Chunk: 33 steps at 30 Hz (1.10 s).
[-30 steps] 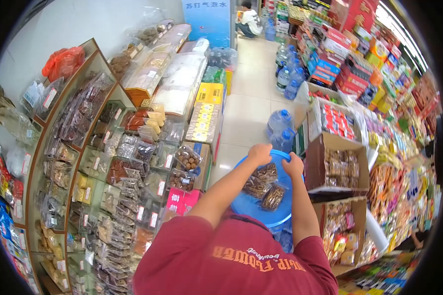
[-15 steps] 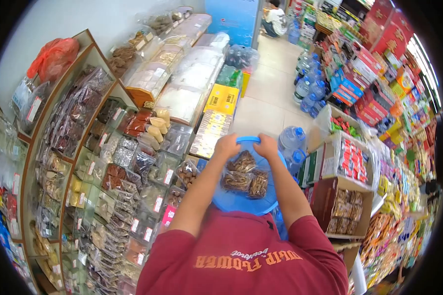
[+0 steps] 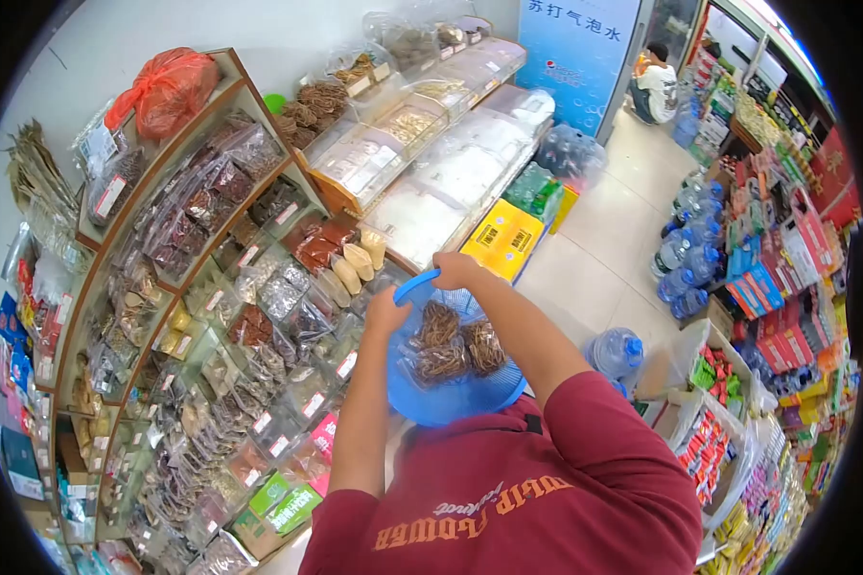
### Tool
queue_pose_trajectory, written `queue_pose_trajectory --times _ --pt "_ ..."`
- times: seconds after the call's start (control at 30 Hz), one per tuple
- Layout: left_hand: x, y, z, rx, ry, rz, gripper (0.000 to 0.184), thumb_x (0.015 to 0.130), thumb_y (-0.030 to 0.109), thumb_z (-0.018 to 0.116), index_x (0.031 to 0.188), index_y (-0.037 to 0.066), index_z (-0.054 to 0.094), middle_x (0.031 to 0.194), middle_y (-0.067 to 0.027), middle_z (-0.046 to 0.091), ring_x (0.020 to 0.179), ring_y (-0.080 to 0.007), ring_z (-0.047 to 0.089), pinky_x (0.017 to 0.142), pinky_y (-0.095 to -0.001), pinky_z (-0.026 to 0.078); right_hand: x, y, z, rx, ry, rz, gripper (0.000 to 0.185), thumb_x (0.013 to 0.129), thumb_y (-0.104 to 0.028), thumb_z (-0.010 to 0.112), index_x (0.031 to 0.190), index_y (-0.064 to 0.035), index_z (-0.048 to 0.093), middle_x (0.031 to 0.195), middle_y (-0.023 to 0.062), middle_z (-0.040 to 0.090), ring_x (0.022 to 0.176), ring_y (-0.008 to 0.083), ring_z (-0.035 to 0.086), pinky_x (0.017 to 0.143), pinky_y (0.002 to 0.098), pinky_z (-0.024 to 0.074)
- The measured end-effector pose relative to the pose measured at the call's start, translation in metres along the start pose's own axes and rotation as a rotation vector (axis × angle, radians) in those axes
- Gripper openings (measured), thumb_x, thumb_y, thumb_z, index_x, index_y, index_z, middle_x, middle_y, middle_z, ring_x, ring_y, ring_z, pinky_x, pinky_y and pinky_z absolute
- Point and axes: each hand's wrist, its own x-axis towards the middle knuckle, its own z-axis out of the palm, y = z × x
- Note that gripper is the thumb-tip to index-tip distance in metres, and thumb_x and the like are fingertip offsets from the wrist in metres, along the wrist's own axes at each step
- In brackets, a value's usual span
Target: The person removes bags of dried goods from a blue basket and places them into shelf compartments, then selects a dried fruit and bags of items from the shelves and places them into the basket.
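Observation:
With both hands I hold a blue plastic basket point(image 3: 430, 404) in front of my body, over the shop aisle. My left hand point(image 3: 386, 310) is closed around the left part of its rim or handle. On the far side, my right hand point(image 3: 456, 272) grips the same blue edge, fingers wrapped over it. Inside lie 3 clear bags of dried brown stringy food point(image 3: 440, 361), grouped together at the bottom. The shelf of bagged goods is close to my left hand.
Tiered shelves of bagged dried goods point(image 3: 283, 278) line the left. White-covered bins point(image 3: 455, 158) and a yellow box point(image 3: 505, 240) stand ahead. Water bottles point(image 3: 616, 353) and cartons flank the right. A person point(image 3: 654, 86) crouches down the tiled aisle point(image 3: 594, 225).
My view has turned to the left, toward the shelves. The basket has swung left and tilted with both hands still on it, and its bags remain inside.

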Motion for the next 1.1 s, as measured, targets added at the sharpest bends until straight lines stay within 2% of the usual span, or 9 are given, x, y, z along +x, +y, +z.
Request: queue_pose_trajectory --times 0.07,0.13,0.23,0.3,0.5,0.57,0.7,0.97,1.1 --pt "-0.007 -0.012 -0.002 -0.038 0.05 -0.039 0.037 0.069 0.034 0.071 0.09 0.004 0.064 0.088 -0.0207 0.066 0.086 -0.0382 0.063 0.075 -0.0466 0.049 0.016 0.023 0.0 0.014 -0.101 -0.075 0.046 0.069 -0.039 0.068 0.097 -0.0035 0.066 0.092 0.0204 0.067 0.09 0.0359 0.064 0.08 0.0423 0.0506" --pt "-0.023 -0.03 -0.006 -0.108 0.049 -0.103 0.039 0.069 0.035 0.072 0.091 0.004 0.065 0.089 -0.0209 0.066 0.088 -0.0377 0.064 0.077 -0.0462 0.05 0.023 0.049 0.002 -0.017 -0.354 -0.058 0.048 0.069 -0.041 0.069 0.097 -0.0026 0.068 0.096 0.0221 0.067 0.092 0.0361 0.064 0.082 0.0418 0.0502" --pt "-0.059 -0.08 0.013 -0.164 0.077 -0.294 0.04 0.069 0.037 0.073 0.091 0.004 0.066 0.089 -0.0196 0.067 0.086 -0.0368 0.064 0.076 -0.0449 0.05 0.034 0.049 0.062 0.014 -0.439 -0.108 0.045 0.072 -0.04 0.067 0.097 -0.0026 0.069 0.1 0.0229 0.066 0.096 0.0371 0.063 0.085 0.0427 0.0491" --pt "-0.101 -0.11 0.016 -0.166 0.135 -0.481 0.04 0.069 0.039 0.073 0.09 0.005 0.067 0.087 -0.0182 0.068 0.083 -0.0364 0.065 0.074 -0.0439 0.051 0.029 0.029 0.11 0.065 -0.322 -0.156 0.044 0.074 -0.038 0.066 0.1 -0.0029 0.068 0.104 0.0234 0.065 0.099 0.0383 0.062 0.087 0.0436 0.0484" --pt "-0.227 -0.124 0.019 0.037 0.48 -0.72 0.043 0.074 0.041 0.067 0.094 0.004 0.064 0.091 -0.0226 0.066 0.09 -0.039 0.063 0.078 -0.0478 0.049 0.023 -0.09 0.142 -0.015 -0.552 -0.383 0.047 0.071 -0.044 0.064 0.099 -0.0066 0.069 0.102 0.0225 0.066 0.098 0.0386 0.062 0.088 0.0438 0.0487" --pt "-0.27 -0.133 0.017 -0.094 0.5 -0.91 0.042 0.075 0.039 0.066 0.097 0.004 0.063 0.093 -0.0251 0.064 0.094 -0.0397 0.062 0.08 -0.0491 0.048 0.006 -0.147 0.133 -0.117 -0.576 -0.451 0.052 0.071 -0.048 0.065 0.1 -0.0052 0.069 0.104 0.0221 0.066 0.1 0.0368 0.062 0.088 0.0435 0.049" --pt "-0.354 -0.149 0.036 -0.122 0.689 -0.975 0.039 0.074 0.036 0.066 0.097 0.004 0.063 0.091 -0.0255 0.065 0.091 -0.0417 0.062 0.079 -0.0498 0.048 -0.041 -0.227 0.155 -0.236 -0.593 -0.565 0.054 0.071 -0.045 0.067 0.107 -0.0053 0.066 0.112 0.0203 0.064 0.103 0.0342 0.062 0.088 0.0443 0.0491" --pt "-0.475 -0.18 -0.022 -0.186 0.763 -1.144 0.037 0.075 0.031 0.065 0.099 0.004 0.063 0.094 -0.0238 0.065 0.091 -0.041 0.062 0.082 -0.0471 0.049 -0.093 -0.322 0.26 -0.168 -0.568 -0.759 0.052 0.069 -0.045 0.068 0.1 -0.0035 0.068 0.108 0.0221 0.065 0.101 0.0353 0.062 0.086 0.043 0.0493" --pt "-0.543 -0.184 -0.042 -0.161 0.737 -1.28 0.035 0.075 0.031 0.065 0.099 0.004 0.063 0.093 -0.0235 0.066 0.091 -0.0405 0.062 0.082 -0.0468 0.049 -0.144 -0.382 0.285 -0.144 -0.657 -0.765 0.044 0.069 -0.043 0.068 0.091 -0.0044 0.069 0.097 0.0233 0.066 0.093 0.0372 0.064 0.082 0.0448 0.0492"
